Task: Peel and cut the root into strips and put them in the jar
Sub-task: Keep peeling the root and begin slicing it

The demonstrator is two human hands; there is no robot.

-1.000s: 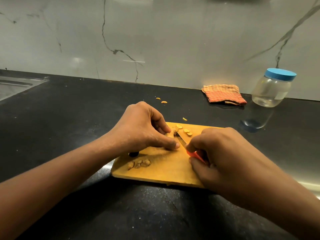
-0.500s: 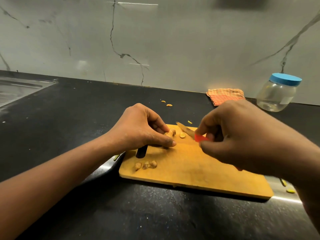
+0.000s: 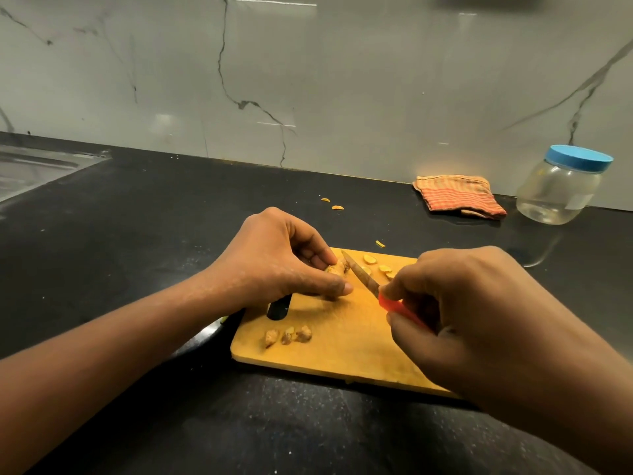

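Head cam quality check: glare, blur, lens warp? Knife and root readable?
Head view: dim warm light; soft glare patches on the wall tiles; glossy counter mirrors the jar; the counter's back edge slopes down rightward; knife reads sharp; root mostly hidden under the left hand.

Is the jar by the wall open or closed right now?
Closed: the blue lid sits squarely on top of the clear jar.

One wide-angle camera, worn on the person's head, looks forward and down from close above and behind the grip of the right hand (image 3: 479, 313) on the knife (image 3: 361, 275); beyond that grip the counter (image 3: 137, 234) recedes to the wall (image 3: 342, 80).
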